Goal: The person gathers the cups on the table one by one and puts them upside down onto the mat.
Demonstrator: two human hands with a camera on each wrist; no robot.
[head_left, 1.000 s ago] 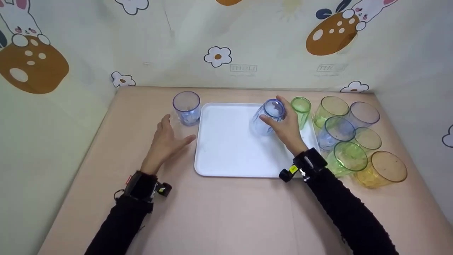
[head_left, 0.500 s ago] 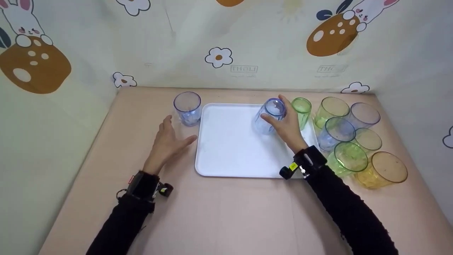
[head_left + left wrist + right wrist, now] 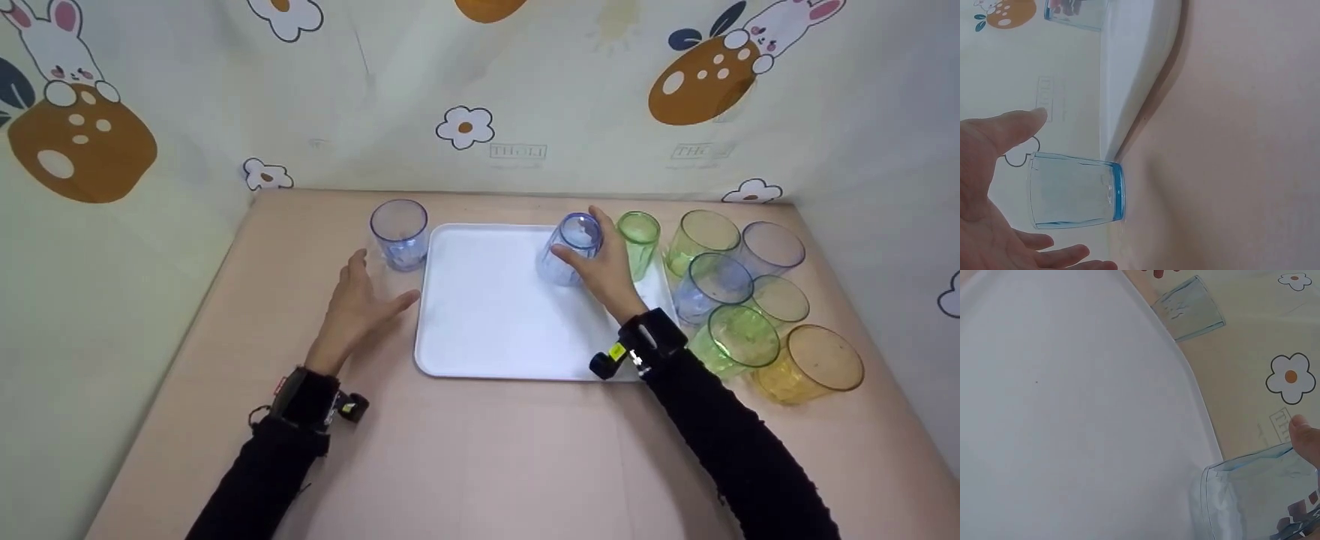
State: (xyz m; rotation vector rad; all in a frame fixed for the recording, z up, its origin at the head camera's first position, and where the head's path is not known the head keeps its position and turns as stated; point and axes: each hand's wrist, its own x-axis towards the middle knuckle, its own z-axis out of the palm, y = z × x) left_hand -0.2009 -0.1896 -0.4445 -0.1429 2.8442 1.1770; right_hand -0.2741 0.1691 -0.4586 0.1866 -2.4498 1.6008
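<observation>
My right hand point(image 3: 611, 276) grips a clear blue glass point(image 3: 559, 262), thumb on one side and fingers on the other. This glass is upside down, its mouth on the white tray point(image 3: 480, 322). In the right wrist view, the thumb lies against the same glass point(image 3: 1252, 495). Close beside it, a green glass point(image 3: 639, 244) is also upside down on the tray. My left hand point(image 3: 354, 311) is held with fingers spread left of the tray, holding nothing. Just beyond its fingers a second blue glass point(image 3: 403, 244) stands upright on the table; the left wrist view shows that glass point(image 3: 1075, 191) too.
Right of the tray, several upright glasses are grouped closely: green point(image 3: 735, 341), blue point(image 3: 712, 289), yellow point(image 3: 810, 367) and others. The pink-beige table point(image 3: 480, 457) ends at a printed wall covering point(image 3: 375, 90) at the back and sides.
The head view has tilted up very slightly. Both hands and all the glasses keep practically the same places, with the right hand still gripping the blue glass.
</observation>
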